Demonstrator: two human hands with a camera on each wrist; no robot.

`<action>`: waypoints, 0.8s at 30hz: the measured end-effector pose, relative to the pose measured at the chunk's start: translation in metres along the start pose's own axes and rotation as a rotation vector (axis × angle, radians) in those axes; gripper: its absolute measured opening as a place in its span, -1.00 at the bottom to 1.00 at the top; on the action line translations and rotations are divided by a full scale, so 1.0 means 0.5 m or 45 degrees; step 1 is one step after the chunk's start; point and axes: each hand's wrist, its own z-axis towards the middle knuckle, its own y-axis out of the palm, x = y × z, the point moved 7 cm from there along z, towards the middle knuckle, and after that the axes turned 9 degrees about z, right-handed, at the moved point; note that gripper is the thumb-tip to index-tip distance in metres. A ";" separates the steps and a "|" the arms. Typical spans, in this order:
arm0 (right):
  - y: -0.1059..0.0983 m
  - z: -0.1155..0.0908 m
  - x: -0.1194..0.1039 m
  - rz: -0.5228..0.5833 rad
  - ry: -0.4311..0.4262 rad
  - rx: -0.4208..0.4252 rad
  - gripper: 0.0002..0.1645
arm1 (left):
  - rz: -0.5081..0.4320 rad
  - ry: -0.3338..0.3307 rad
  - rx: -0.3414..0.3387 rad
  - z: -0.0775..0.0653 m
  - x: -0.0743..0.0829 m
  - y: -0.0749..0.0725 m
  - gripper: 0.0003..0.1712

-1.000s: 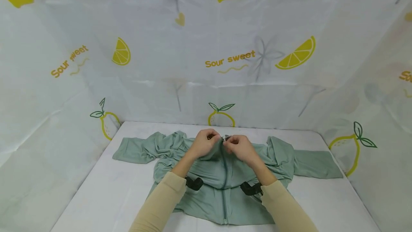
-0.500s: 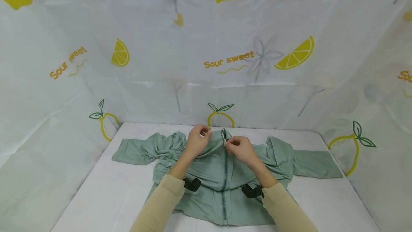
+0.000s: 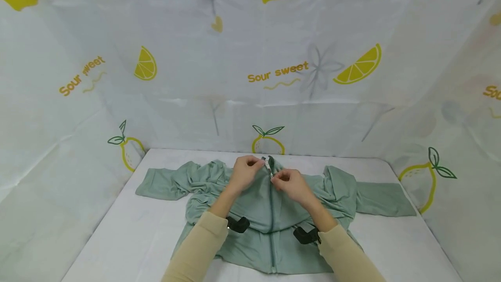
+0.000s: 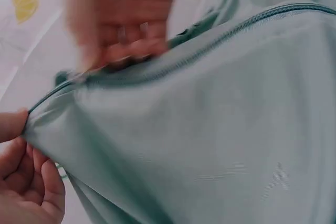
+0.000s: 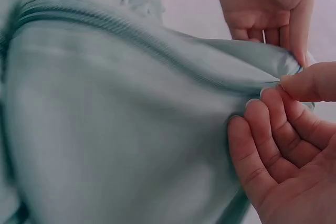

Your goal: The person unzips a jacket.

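A sage-green zip-up jacket (image 3: 250, 206) lies front up, its zipper (image 3: 272, 212) running down the middle and the collar top slightly parted. My left hand (image 3: 245, 173) pinches the collar's top edge beside the zipper; in the left wrist view, thumb and fingers (image 4: 44, 174) hold that fabric corner taut. My right hand (image 3: 291, 186) pinches the zipper at its slider, just below the left hand. Seen from the right wrist, its thumb (image 5: 310, 82) and index finger meet over the zipper line, hiding the pull, with the other fingers curled beneath.
The jacket's sleeves (image 3: 385, 197) spread out to both sides on the white table (image 3: 129, 238). A white lemon-print sheet (image 3: 211, 116) hangs behind the table and along both sides. Black camera mounts (image 3: 306, 235) sit at the wrists, over the jacket.
My left hand let go of the collar and drew left half a second ago; now it is back, pinching the edge. The right hand has stayed on the zipper, shifting slightly down.
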 end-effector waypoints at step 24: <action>0.010 -0.027 0.003 -0.119 -0.034 -0.118 -0.75 | 0.009 -0.122 0.028 -0.009 -0.023 -0.008 -0.64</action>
